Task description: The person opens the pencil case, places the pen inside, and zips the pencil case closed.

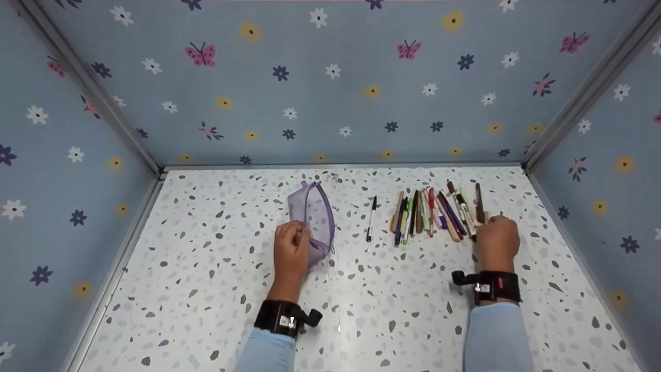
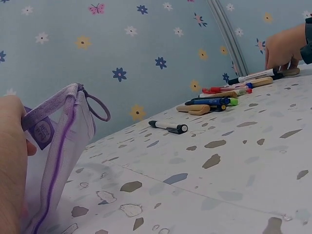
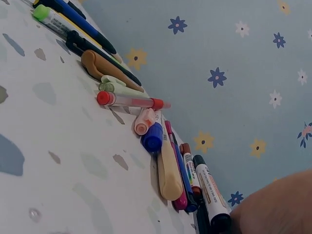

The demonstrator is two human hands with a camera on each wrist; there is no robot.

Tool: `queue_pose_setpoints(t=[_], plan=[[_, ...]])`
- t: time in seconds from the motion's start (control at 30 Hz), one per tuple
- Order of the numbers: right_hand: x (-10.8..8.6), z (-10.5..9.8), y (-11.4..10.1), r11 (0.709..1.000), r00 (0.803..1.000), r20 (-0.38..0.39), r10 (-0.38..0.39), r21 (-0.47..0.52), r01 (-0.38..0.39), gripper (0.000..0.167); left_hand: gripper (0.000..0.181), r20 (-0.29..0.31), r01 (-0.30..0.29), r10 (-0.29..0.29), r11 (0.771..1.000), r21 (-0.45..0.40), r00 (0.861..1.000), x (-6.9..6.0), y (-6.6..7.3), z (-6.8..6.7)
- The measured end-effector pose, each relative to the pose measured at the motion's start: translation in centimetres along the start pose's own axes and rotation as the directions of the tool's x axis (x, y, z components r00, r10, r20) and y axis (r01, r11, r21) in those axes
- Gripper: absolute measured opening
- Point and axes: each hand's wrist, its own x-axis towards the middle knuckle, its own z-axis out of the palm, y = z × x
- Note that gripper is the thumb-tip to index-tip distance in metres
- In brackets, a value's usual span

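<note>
Now, left grip (image 1: 292,248): pinching purple pouch (image 1: 319,217), centre of frame.
Right grip (image 1: 497,240): at right end of pens (image 1: 431,212); cannot tell if holding one.
Pens: mostly side by side on speckled surface (image 1: 392,310), right of centre.

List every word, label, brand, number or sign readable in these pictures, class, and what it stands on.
None can be read.
Tag on the mesh pouch: too blurred.
White marker, printed barrel: too blurred.
Green-ended pen, printing: too small.
Left wrist strap and right wrist strap, pale labels: too small.
</note>
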Motion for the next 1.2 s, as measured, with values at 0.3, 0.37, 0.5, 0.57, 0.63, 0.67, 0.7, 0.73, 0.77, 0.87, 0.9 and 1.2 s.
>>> queue_pose_setpoints(t=[0.3, 0.37, 0.5, 0.57, 0.63, 0.67, 0.7, 0.73, 0.77, 0.87, 0.9, 1.2], plan=[[0.3, 0.0, 0.0, 1.000, 1.000, -0.010, -0.014, 0.004, 0.014, 0.040, 0.016, 0.007, 0.022, -0.022, 1.000, 0.003, 1.000, 0.4, 0.1, -0.1], [0.4, -0.1, -0.1, 1.000, 1.000, -0.014, -0.022, 0.002, 0.022, 0.040, 0.016, 0.013, 0.022, -0.022, 1.000, 0.003, 1.000, 0.5, 0.2, 0.0], [0.7, -0.1, -0.1, 1.000, 0.999, -0.026, -0.026, 0.002, 0.026, 0.040, 0.014, 0.021, 0.019, -0.019, 1.000, 0.005, 1.000, 0.7, 0.3, 0.0], [0.7, -0.1, -0.2, 1.000, 0.999, -0.033, -0.023, 0.005, 0.023, 0.042, 0.015, 0.026, 0.028, -0.028, 1.000, 0.007, 0.999, 0.6, 0.3, 0.0], [0.6, -0.3, -0.3, 1.000, 0.999, -0.032, -0.021, 0.011, 0.021, 0.043, 0.016, 0.032, 0.039, -0.039, 0.999, 0.008, 0.999, 0.5, 0.3, 0.0], [0.5, -0.3, -0.5, 1.000, 0.999, -0.029, -0.018, 0.018, 0.019, 0.044, 0.016, 0.034, 0.042, -0.042, 0.999, 0.009, 0.999, 0.5, 0.3, -0.1], [0.4, -0.4, -0.6, 0.999, 0.999, -0.030, -0.018, 0.028, 0.019, 0.044, 0.016, 0.035, 0.043, -0.044, 0.999, 0.010, 0.998, 0.4, 0.3, -0.1], [0.3, -0.5, -0.9, 0.999, 0.999, -0.033, -0.018, 0.038, 0.019, 0.044, 0.016, 0.039, 0.047, -0.047, 0.999, 0.009, 0.998, 0.4, 0.3, -0.1], [0.2, -0.7, -1.1, 0.999, 0.999, -0.033, -0.019, 0.046, 0.020, 0.045, 0.016, 0.040, 0.046, -0.046, 0.999, 0.008, 0.998, 0.4, 0.3, -0.1], [-0.2, -1.0, -2.1, 0.993, 1.000, -0.008, -0.011, 0.122, 0.011, 0.049, 0.016, 0.038, 0.039, -0.040, 0.999, 0.014, 0.999, 0.4, 0.3, 0.0], [-0.2, -1.2, -2.4, 0.989, 1.000, 0.008, -0.008, 0.151, 0.007, 0.050, 0.016, 0.037, 0.039, -0.039, 0.999, 0.011, 0.999, 0.4, 0.3, 0.0], [-2.5, 0.3, -7.4, 0.859, 0.980, 0.194, -0.044, 0.508, -0.062, 0.050, 0.014, 0.039, 0.046, -0.046, 0.999, 0.002, 0.998, 0.2, 0.1, -0.1]])
